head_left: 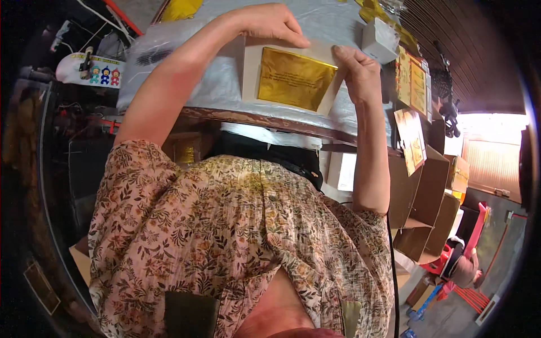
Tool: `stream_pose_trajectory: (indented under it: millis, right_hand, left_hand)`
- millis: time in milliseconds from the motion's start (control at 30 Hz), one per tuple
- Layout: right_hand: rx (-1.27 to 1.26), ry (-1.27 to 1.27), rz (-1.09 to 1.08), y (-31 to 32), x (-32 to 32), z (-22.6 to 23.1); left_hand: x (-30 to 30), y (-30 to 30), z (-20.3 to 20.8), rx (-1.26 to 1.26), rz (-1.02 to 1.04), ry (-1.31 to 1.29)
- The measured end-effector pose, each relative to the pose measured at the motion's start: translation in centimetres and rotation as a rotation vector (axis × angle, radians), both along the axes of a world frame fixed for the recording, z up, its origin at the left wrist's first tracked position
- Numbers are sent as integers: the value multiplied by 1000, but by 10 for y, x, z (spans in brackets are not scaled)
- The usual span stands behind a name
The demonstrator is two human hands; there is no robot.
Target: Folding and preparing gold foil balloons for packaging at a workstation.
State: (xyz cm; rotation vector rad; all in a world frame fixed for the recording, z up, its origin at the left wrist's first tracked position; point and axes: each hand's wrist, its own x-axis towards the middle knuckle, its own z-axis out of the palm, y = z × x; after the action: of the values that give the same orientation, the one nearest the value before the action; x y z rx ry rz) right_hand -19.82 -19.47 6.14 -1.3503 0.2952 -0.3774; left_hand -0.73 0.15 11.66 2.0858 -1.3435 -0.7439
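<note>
A flat gold foil packet (297, 79) with dark print lies on a larger off-white card (252, 73) near the front edge of the covered table. My left hand (274, 25) is at the card's upper edge, fingers curled together and the tips touching that edge above the packet. At the card's upper right corner, my right hand (359, 69) pinches the edge between thumb and fingers, close to the packet's right corner. Part of the card is hidden under the packet and my fingers.
A small white box (380, 40) stands right of my right hand, beside printed cardboard sheets (412, 84). Open brown cartons (420, 208) sit lower right. Another person (463, 265) is seated at the far right. Clear plastic film (160, 48) covers the table's left part.
</note>
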Motion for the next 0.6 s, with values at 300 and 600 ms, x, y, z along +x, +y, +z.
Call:
stream_pose_trajectory:
  millis: [300, 600]
  right_hand:
    - [-55, -8, -26, 6, -22, 26]
    - [36, -76, 131, 30, -21, 25]
  left_hand:
    - [1, 83, 16, -47, 61, 221]
    - [-29, 150, 22, -278, 93, 484]
